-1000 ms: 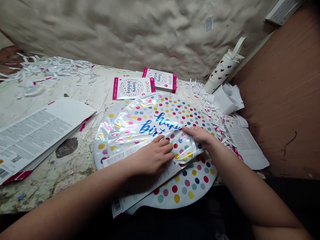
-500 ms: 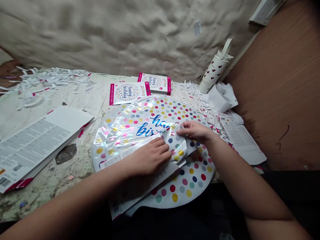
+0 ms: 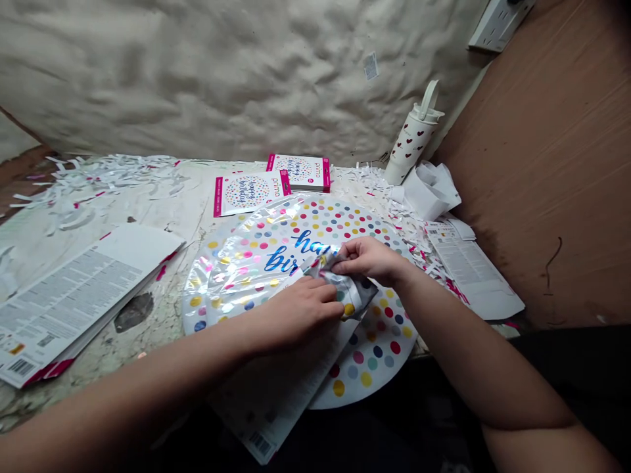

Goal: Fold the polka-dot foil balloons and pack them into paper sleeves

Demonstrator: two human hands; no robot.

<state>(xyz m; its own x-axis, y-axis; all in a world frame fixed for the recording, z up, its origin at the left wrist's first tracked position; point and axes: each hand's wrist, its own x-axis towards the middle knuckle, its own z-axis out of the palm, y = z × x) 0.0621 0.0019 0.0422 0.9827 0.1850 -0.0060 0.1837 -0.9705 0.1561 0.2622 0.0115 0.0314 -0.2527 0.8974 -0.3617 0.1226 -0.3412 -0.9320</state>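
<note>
Flat foil balloons [image 3: 340, 223], round and white with coloured dots and blue lettering, lie stacked in front of me. Over them slants a white printed card packet [image 3: 290, 394], its barcode end toward me. My left hand [image 3: 305, 309] is closed over the packet's upper end, with its fingers curled and its thumb hidden. Thumb and fingers of my right hand [image 3: 369, 259] pinch a folded dotted foil balloon [image 3: 355, 294], crumpled at the packet's upper end. I cannot tell how much of the fold sits inside the packet.
Stacked card packets [image 3: 89, 282] lie at the left. Two "happy birthday" packs [image 3: 254, 192] sit behind the balloons. A white tumbler with hearts [image 3: 413, 141] stands at the back right, near a paper roll [image 3: 428, 190], a printed card [image 3: 466, 266] and paper shreds [image 3: 113, 171].
My right hand has moved slightly left toward my left hand, and the folded foil is more crumpled. The packet has turned steeper, its near end swinging right. The whole view has shifted slightly.
</note>
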